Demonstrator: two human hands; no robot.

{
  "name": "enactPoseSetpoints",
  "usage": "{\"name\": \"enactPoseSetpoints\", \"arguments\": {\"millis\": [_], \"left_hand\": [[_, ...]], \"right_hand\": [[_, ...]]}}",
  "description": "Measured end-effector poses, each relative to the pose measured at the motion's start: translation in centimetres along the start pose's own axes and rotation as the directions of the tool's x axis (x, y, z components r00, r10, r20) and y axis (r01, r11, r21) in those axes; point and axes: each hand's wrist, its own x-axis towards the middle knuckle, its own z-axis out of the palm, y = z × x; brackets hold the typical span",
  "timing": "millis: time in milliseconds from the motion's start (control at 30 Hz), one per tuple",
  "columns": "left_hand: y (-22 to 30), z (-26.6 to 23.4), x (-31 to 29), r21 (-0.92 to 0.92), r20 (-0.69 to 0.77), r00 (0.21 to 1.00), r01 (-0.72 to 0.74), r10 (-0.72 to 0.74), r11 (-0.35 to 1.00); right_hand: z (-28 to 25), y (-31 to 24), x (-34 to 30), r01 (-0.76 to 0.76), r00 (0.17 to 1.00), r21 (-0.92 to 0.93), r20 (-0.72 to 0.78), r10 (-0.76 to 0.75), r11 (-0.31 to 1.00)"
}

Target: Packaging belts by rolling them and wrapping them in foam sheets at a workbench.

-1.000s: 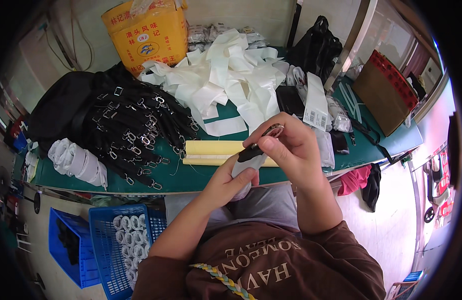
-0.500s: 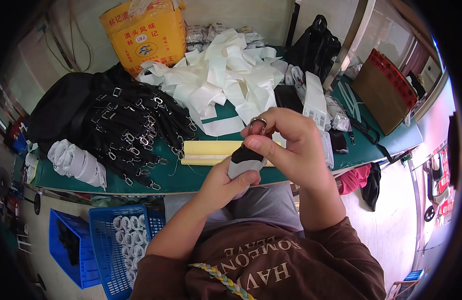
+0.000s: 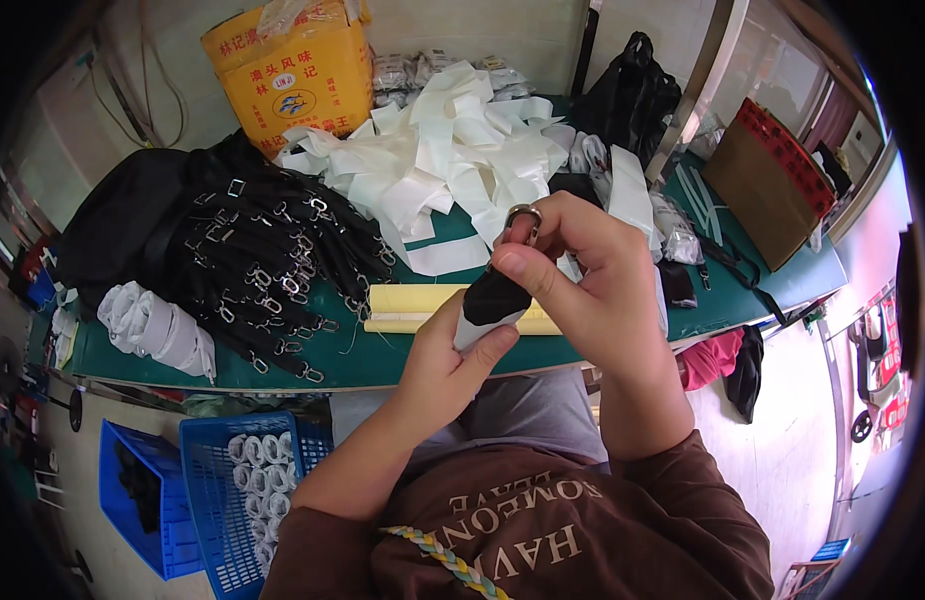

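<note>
Held up in front of me is a black strap (image 3: pixel 496 299) bundled together, with a white wrap (image 3: pixel 469 332) round its lower part. My left hand (image 3: pixel 448 362) is closed round the wrapped part, thumb along its side. My right hand (image 3: pixel 587 270) pinches the upper end, where a metal clasp (image 3: pixel 523 214) sticks up between thumb and fingers. The clasp's exact shape is partly hidden by the fingers. Behind the hands, a yellow board or folded card (image 3: pixel 407 303) lies along the near part of the green table (image 3: pixel 382 368).
Many black straps with metal clasps (image 3: pixel 282 250) are piled at left, beside a white-wrapped bundle (image 3: pixel 154 330). White paper strips (image 3: pixel 452 150) heap up at the back near a yellow carton (image 3: pixel 292 80). A blue basket (image 3: pixel 204 455) of white rolls stands below left; a brown box (image 3: pixel 767 190) is at right.
My right hand has moved slightly up and right with the clasp. More of the black strap shows above the white wrap now; the left hand stays closed on it.
</note>
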Motion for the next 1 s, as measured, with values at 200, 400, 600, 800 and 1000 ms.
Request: {"name": "enactPoseSetpoints", "arguments": {"millis": [200,400,600,800,1000], "left_hand": [[1.7,-1.0,0.6,-0.237,0.347,0.937,0.132,-0.043,0.962],[1.6,-1.0,1.5,-0.114,0.283,0.959,0.055,-0.020,0.992],[1.6,-0.6,1.7,-0.239,0.230,0.973,0.075,-0.019,0.968],[0.0,-1.4,2.2,-0.303,0.225,0.965,0.202,-0.136,0.931],[0.6,-1.3,2.2,-0.203,0.146,0.976,0.191,-0.163,0.960]], "right_hand": [[-0.9,-0.1,0.2,0.039,0.975,0.201,0.205,-0.081,0.979],[-0.9,0.2,0.2,0.152,0.946,-0.028,0.295,-0.137,0.988],[-0.4,1.2,0.1,0.037,0.989,0.090,0.136,-0.049,0.995],[0.4,3.4,-0.3,0.045,0.998,0.128,0.035,-0.050,0.991],[0.9,4.2,-1.0,0.167,0.985,0.104,0.023,-0.170,0.981]]}}
